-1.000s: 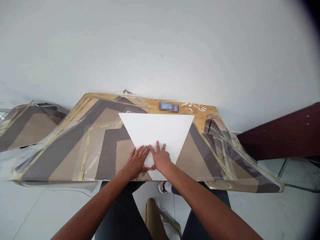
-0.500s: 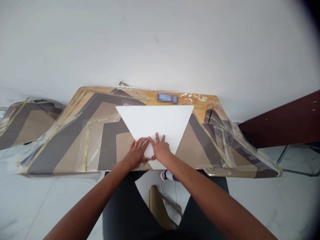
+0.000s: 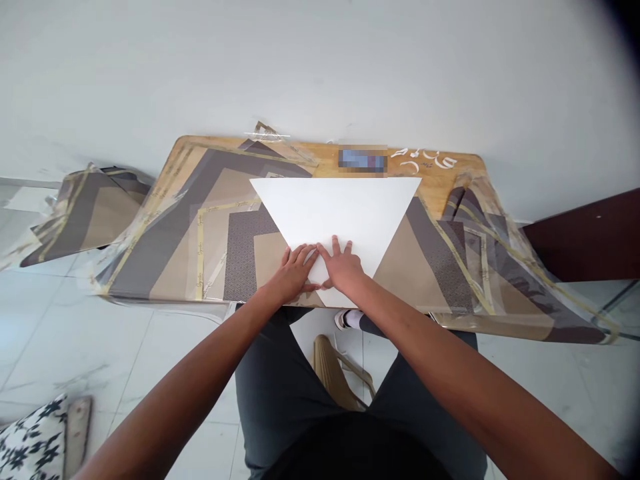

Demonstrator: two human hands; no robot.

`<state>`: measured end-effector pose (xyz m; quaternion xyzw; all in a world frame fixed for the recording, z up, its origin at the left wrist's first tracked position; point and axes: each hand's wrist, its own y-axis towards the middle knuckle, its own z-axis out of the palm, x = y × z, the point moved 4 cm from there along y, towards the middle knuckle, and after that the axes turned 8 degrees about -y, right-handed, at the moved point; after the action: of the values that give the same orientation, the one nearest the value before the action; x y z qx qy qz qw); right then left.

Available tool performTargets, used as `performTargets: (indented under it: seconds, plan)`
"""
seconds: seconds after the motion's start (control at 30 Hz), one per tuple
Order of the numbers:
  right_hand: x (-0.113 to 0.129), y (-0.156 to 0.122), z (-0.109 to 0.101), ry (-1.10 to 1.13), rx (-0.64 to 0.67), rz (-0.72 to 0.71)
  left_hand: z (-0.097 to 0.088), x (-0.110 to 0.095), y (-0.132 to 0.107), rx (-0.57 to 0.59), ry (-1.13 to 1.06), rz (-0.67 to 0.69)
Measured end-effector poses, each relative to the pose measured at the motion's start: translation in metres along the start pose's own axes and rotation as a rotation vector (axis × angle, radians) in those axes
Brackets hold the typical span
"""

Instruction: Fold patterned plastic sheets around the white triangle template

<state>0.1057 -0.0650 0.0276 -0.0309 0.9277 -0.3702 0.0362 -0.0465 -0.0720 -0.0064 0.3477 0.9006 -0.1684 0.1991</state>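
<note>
White paper sheet (image 3: pixel 340 220) lies flat on the bench (image 3: pixel 440 193), folded or cut into a triangle with its long edge toward the far side and its tip pointing at the person, reaching the near bench edge. Left hand (image 3: pixel 293 273) and right hand (image 3: pixel 343 267) both rest on the lower part of the sheet, just beside each other, palms down. Fingers of both hands are open and spread flat on the paper, not gripping anything. The left hand sits across the sheet's lower left edge, partly over the patterned mat (image 3: pixel 175 233); the right hand is on the paper near the middle of the lower part.

The patterned mat, brown and grey with yellow tape strips under clear plastic, covers most of the bench and hangs over the right end. Bare wood shows along the far edge, with white writing (image 3: pixel 425 160) at upper right and a blurred label (image 3: pixel 363 160) just above the sheet. Another wrapped mat piece (image 3: pixel 85 213) sits off the upper left end of the bench. Dark red board (image 3: pixel 585 240) at right of the frame. Below the bench: the person's dark trousers (image 3: pixel 280 387), a tan chair-like object (image 3: pixel 333 373), white tile floor (image 3: pixel 65 333), and a floral cushion (image 3: pixel 33 443) at lower left.
</note>
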Motion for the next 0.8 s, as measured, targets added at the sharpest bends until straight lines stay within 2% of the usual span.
performTargets:
  seconds: [0.2, 0.33, 0.43, 0.5, 0.6, 0.7, 0.8]
  plan:
    - [-0.002, -0.001, 0.001, -0.039, 0.000, -0.008, 0.003, 0.000, -0.001, 0.005, 0.007, 0.000]
    - [-0.001, -0.004, 0.000, -0.048, -0.014, -0.015, -0.002, -0.004, -0.001, -0.026, 0.023, 0.011]
    - [0.001, -0.004, 0.000, -0.065, -0.005, -0.005, -0.009, -0.019, -0.012, -0.110, 0.015, -0.007]
    - [0.002, -0.003, 0.001, -0.084, 0.003, 0.001, -0.012, -0.034, -0.030, -0.217, -0.049, -0.062]
    - [0.003, 0.003, 0.003, -0.100, 0.035, 0.005, -0.006, -0.048, -0.078, -0.417, -0.324, -0.272]
    - [0.002, 0.007, 0.005, -0.096, 0.070, 0.003, 0.017, -0.040, -0.132, -0.596, -0.837, -0.701]
    - [0.001, 0.007, 0.006, -0.077, 0.064, -0.006, 0.037, -0.028, -0.161, -0.679, -1.385, -0.943]
